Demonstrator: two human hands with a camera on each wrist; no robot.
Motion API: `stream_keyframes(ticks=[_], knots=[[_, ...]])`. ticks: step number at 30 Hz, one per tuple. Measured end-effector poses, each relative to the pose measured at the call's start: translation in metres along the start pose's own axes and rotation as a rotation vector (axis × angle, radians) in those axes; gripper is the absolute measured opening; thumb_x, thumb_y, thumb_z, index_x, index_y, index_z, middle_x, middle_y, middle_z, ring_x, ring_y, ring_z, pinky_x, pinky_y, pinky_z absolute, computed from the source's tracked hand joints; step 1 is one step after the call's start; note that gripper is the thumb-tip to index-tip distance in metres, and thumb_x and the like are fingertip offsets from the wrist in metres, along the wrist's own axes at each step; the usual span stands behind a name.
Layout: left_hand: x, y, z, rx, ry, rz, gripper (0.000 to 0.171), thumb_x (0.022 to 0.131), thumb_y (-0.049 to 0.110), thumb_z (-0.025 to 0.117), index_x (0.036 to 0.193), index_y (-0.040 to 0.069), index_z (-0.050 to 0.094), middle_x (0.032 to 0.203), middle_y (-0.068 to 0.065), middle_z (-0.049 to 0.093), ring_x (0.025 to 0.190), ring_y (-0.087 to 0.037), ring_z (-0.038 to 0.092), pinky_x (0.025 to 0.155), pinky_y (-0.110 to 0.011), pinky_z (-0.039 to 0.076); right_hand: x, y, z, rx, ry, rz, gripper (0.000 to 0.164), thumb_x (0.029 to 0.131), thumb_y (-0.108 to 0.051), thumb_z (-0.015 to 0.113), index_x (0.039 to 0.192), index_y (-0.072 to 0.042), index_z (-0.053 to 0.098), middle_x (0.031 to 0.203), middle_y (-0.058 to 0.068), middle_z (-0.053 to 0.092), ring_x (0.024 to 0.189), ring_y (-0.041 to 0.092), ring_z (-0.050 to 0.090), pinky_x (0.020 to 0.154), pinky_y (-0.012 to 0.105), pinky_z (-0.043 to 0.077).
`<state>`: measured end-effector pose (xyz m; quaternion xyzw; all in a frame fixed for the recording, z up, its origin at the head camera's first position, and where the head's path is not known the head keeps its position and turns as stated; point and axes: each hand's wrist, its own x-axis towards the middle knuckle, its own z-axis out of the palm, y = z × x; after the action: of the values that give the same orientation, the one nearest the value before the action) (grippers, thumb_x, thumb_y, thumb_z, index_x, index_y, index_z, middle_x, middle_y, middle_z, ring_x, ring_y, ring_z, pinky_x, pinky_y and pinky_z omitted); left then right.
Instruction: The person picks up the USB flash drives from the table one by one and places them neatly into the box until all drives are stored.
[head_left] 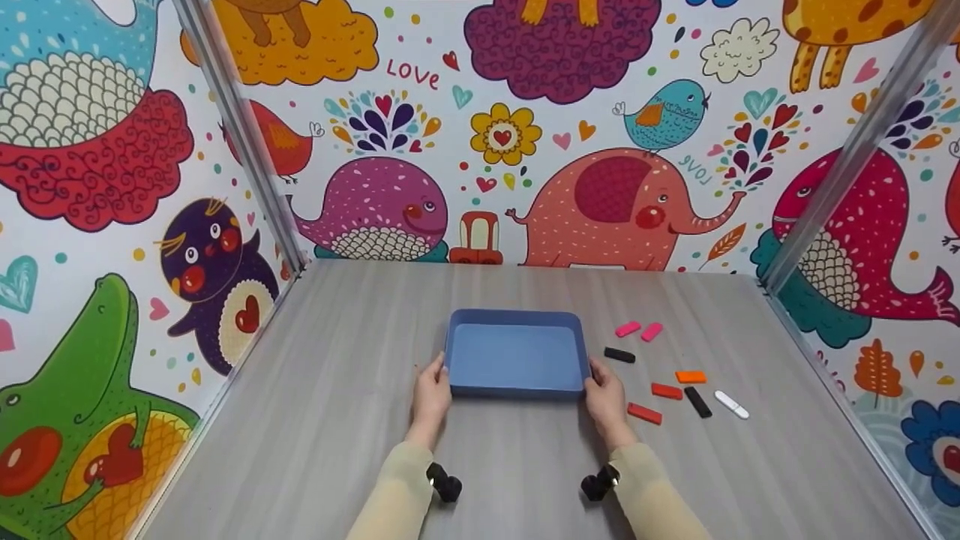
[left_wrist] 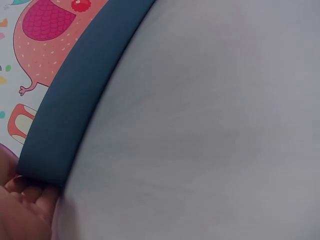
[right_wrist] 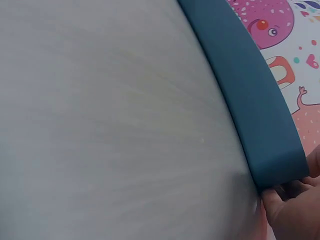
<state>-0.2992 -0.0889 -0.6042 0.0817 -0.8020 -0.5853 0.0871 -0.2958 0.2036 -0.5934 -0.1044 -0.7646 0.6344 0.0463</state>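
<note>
A shallow rectangular blue tray [head_left: 517, 393] lies between both hands in the head view, its inside bare. My left hand [head_left: 432, 391] grips its near left corner, thumb up by the rim. At the near right corner, my right hand [head_left: 606, 391] holds the tray in the same manner. In the left wrist view, curled fingers [left_wrist: 42, 200] meet the lower edge of the tray wall [left_wrist: 75, 95]. The right wrist view has fingers [right_wrist: 272, 202] at the bottom of the tray's corner, and the fingertips there are partly hidden.
Right of the tray, small oblong pieces like USB sticks lie scattered: pink [head_left: 652, 331], black [head_left: 619, 355], orange [head_left: 691, 376], red [head_left: 645, 413] and white [head_left: 731, 404]. The grey wood-grain table [head_left: 337, 360] meets cartoon-printed walls [head_left: 480, 180] at the back and sides.
</note>
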Motion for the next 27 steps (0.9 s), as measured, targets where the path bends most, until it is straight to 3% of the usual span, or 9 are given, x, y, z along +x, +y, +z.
stream_keyframes(ticks=[5,13,27], knots=[[-0.012,-0.001,-0.002,-0.01,0.006,0.026,0.043,0.107,0.007,0.049,0.149,-0.004,0.049,0.153,-0.024,0.05,0.144,-0.041,0.047,0.118,-0.054,0.041,-0.01,0.001,-0.004,0.022,0.004,-0.001,0.054,0.1,0.005,0.038,0.154,0.009,0.037,0.161,0.03,0.036,0.153,0.041,0.032,0.126,0.053,0.03],[-0.032,-0.004,-0.006,-0.033,-0.005,0.014,0.043,0.108,0.008,0.049,0.15,-0.003,0.049,0.155,-0.023,0.05,0.145,-0.041,0.045,0.119,-0.055,0.041,-0.028,0.004,-0.011,0.014,0.007,0.014,0.054,0.101,0.005,0.04,0.155,0.007,0.038,0.162,0.028,0.035,0.155,0.041,0.03,0.126,0.054,0.03],[-0.049,-0.009,-0.012,-0.044,-0.004,0.004,0.042,0.108,0.012,0.05,0.149,0.0,0.051,0.153,-0.024,0.051,0.143,-0.043,0.047,0.116,-0.057,0.043,-0.049,0.012,-0.017,0.035,-0.006,0.001,0.054,0.1,0.005,0.044,0.154,0.007,0.04,0.161,0.026,0.038,0.155,0.037,0.031,0.125,0.052,0.03]])
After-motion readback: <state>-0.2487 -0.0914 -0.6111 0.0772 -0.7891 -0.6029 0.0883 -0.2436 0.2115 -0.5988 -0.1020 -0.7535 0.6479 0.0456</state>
